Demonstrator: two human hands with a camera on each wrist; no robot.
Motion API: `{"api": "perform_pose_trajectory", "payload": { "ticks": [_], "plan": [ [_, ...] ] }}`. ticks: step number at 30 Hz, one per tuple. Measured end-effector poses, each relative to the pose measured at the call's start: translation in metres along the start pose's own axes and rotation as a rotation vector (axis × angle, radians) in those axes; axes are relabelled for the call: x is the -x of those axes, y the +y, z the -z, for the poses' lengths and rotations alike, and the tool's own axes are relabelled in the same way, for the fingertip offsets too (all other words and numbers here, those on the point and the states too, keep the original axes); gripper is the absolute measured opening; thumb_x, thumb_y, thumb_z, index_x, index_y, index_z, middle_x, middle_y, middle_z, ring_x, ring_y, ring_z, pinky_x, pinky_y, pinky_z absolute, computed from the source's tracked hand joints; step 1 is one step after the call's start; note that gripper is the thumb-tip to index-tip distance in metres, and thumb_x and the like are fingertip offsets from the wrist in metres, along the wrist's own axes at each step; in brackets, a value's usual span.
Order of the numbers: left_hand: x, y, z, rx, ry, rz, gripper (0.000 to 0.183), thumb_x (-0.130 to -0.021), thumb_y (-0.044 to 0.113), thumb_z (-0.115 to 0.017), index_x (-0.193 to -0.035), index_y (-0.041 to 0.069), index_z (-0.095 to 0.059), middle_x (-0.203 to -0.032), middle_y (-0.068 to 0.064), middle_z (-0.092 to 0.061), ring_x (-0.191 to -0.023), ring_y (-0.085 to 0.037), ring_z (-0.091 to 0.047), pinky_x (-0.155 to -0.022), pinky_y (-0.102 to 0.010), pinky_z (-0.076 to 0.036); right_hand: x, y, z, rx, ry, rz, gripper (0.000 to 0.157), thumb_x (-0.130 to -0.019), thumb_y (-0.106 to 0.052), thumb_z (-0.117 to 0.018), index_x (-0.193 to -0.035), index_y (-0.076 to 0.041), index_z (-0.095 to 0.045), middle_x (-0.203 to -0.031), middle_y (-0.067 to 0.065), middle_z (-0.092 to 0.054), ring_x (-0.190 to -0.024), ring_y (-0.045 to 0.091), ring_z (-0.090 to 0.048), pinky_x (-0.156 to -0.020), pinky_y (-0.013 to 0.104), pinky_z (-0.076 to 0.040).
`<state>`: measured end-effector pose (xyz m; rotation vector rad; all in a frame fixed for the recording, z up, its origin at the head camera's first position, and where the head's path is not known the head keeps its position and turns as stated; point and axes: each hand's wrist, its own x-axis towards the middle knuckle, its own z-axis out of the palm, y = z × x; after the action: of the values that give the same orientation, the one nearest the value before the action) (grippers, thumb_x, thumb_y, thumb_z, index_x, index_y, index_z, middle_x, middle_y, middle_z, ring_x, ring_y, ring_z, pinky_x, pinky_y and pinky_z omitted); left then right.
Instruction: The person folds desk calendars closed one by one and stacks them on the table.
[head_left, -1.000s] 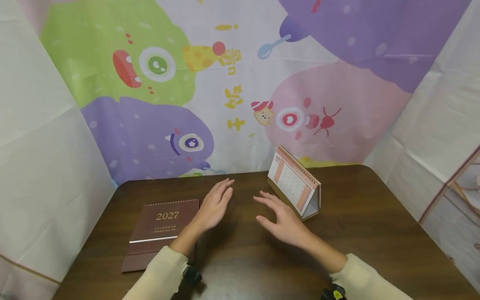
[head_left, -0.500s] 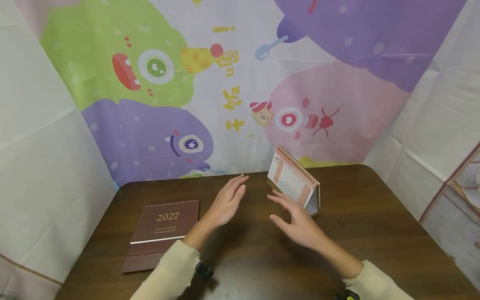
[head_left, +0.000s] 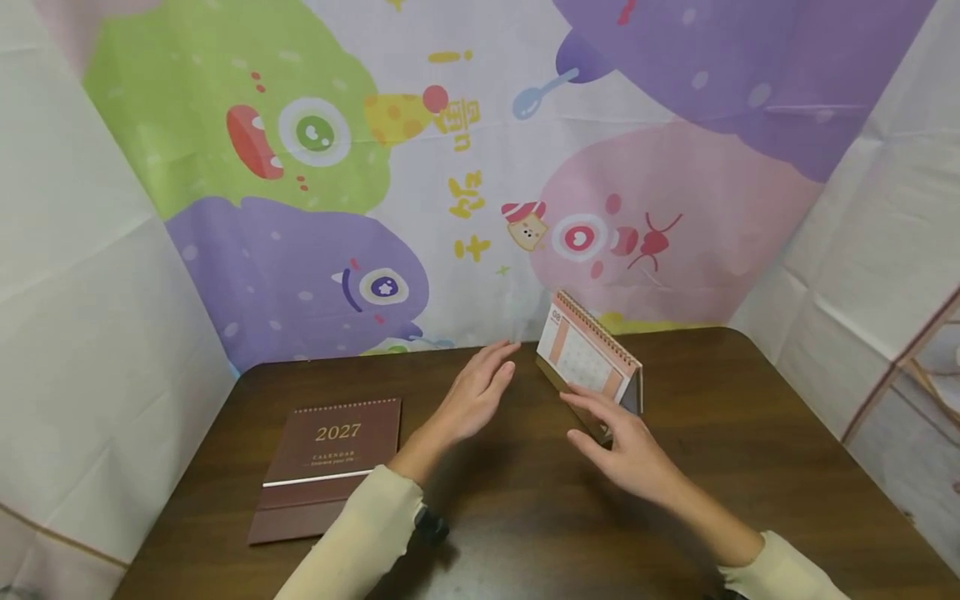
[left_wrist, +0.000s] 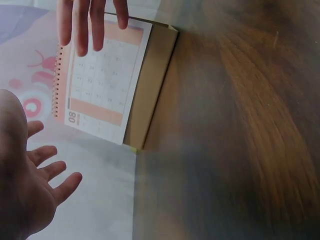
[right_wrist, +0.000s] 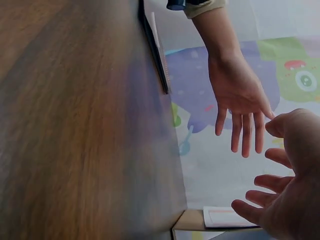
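A small white and pink spiral-bound desk calendar (head_left: 581, 358) stands tented toward the back right of the table, its month page marked 08. My left hand (head_left: 474, 393) hovers to its left with fingers extended, holding nothing. Nearer the calendar, my right hand (head_left: 626, 446) has its fingers spread and covers the lower right corner in the head view. In the right wrist view, the fingertips (right_wrist: 242, 209) overlap the calendar page (right_wrist: 227, 217); whether they touch it I cannot tell. A dark red 2027 calendar (head_left: 337, 433) lies flat at the left.
The dark wooden table (head_left: 525, 533) reaches back to a cartoon-printed cloth (head_left: 480, 300). White cloth walls (head_left: 67, 250) close in both sides. Dark devices are strapped at the wrists, the left one (head_left: 431, 525) plainly visible.
Both hands have drifted to the right across the table, bringing the left one closer to the standing calendar. Neither calendar has visibly moved.
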<state>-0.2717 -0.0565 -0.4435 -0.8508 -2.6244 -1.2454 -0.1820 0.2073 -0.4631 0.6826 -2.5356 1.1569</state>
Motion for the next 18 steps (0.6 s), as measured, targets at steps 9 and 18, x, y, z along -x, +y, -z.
{"api": "perform_pose_trajectory", "payload": {
  "ticks": [9, 18],
  "plan": [
    [-0.011, 0.004, -0.008, 0.0, -0.024, -0.019, 0.051, -0.122, 0.028, -0.042, -0.167, 0.007, -0.053, -0.18, -0.021, -0.044, -0.17, -0.043, -0.039, -0.139, -0.064, -0.032, 0.012, 0.005, 0.01, 0.069, 0.051, 0.005, 0.048, -0.105, -0.012, -0.078, -0.152, -0.013, -0.07, -0.163, 0.019, -0.066, -0.141, 0.04, -0.07, -0.105, 0.054, -0.065],
    [-0.027, 0.004, -0.014, -0.012, -0.065, 0.002, 0.055, -0.123, 0.035, -0.037, -0.17, 0.009, -0.048, -0.184, -0.017, -0.037, -0.172, -0.042, -0.034, -0.14, -0.065, -0.03, 0.019, 0.014, 0.017, -0.003, 0.169, 0.089, 0.045, -0.098, 0.004, -0.081, -0.142, -0.004, -0.075, -0.149, 0.021, -0.074, -0.131, 0.0, -0.069, -0.098, 0.015, -0.059]
  ]
}}
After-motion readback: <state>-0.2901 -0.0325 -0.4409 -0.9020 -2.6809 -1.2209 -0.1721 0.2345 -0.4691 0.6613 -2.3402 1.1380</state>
